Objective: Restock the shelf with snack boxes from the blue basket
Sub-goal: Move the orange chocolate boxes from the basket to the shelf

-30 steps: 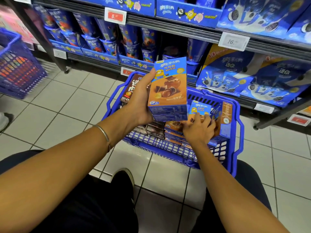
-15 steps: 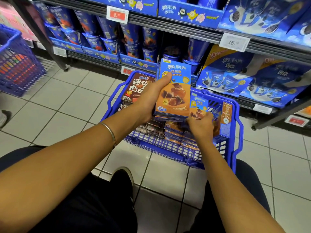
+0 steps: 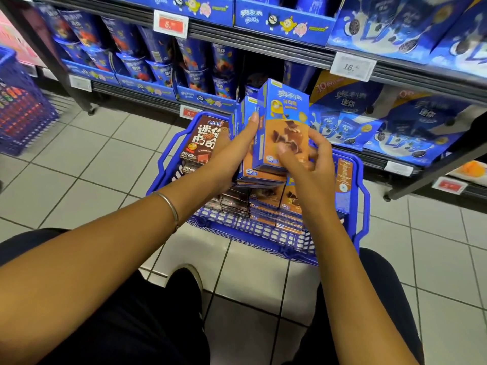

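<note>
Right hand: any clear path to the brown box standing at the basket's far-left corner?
Probably not as things stand. The right hand grips the front blue-orange box, and the left hand, holding a stack of boxes, sits between it and the brown box. It would need to let go first.

The left hand [image 3: 233,152] grips a bunch of blue-and-orange snack boxes [image 3: 286,119] upright above the blue basket [image 3: 250,229]. The right hand [image 3: 313,167] pinches the lower part of the frontmost one. In the basket, stacked boxes [image 3: 266,204] lie flat and a brown box [image 3: 204,139] leans. The basket sits on the tiled floor [image 3: 105,159] before the shelf [image 3: 263,52].
</note>
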`<state>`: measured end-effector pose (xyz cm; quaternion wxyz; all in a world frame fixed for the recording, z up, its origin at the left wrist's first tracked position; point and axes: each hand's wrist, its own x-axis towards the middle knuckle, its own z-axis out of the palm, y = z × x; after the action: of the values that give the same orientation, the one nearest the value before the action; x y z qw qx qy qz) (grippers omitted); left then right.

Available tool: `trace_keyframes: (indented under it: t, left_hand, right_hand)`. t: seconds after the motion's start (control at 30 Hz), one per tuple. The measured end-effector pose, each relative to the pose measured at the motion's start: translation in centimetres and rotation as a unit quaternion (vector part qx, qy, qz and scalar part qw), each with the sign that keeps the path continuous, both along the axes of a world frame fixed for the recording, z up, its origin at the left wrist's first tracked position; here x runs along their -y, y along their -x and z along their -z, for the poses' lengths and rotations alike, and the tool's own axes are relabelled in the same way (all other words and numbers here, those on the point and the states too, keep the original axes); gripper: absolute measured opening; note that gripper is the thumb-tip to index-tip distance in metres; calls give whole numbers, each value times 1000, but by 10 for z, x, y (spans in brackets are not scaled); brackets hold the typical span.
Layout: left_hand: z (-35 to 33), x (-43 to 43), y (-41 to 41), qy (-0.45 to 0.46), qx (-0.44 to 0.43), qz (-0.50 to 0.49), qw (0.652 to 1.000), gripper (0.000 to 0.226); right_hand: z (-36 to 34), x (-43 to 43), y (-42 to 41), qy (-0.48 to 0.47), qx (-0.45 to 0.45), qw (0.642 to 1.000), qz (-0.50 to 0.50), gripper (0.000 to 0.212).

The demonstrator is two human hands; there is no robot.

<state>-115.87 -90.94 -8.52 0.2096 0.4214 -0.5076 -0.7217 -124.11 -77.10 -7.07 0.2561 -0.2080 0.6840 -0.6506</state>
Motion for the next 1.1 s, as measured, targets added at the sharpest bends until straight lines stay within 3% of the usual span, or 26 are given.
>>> trace_keyframes:
  t: [0.1,0.2,0.33,0.63,0.73,0.8,1.0,1.1]
  left_hand:
    - [-6,3,0,-47,20,25,998,102]
    - [-6,1,1,-43,37,42,998,112]
    - [-8,1,0,-48,24,58,997,86]
    - [-25,2,-2,-74,36,133,988,105]
    - [-30,7,-6,-50,12,172,984,63]
    - [-34,8,-6,-43,20,173,984,46]
    - [-33,0,1,-71,-14,182,981,36]
    - [-32,-1,4,-75,-30,145,986,27]
  right_hand:
    - [3,0,7,15,99,995,-23,50]
    - [9,3,10,3,140,986,-91,39]
    - [14,7,6,-6,134,983,-124,38]
    - [15,9,5,-18,160,981,-105,33]
    - [15,8,3,-18,161,981,-104,35]
    - [14,7,2,-23,144,984,-98,37]
    - [9,6,-1,-31,54,993,-100,23]
    - [17,-2,17,-37,36,994,-93,29]
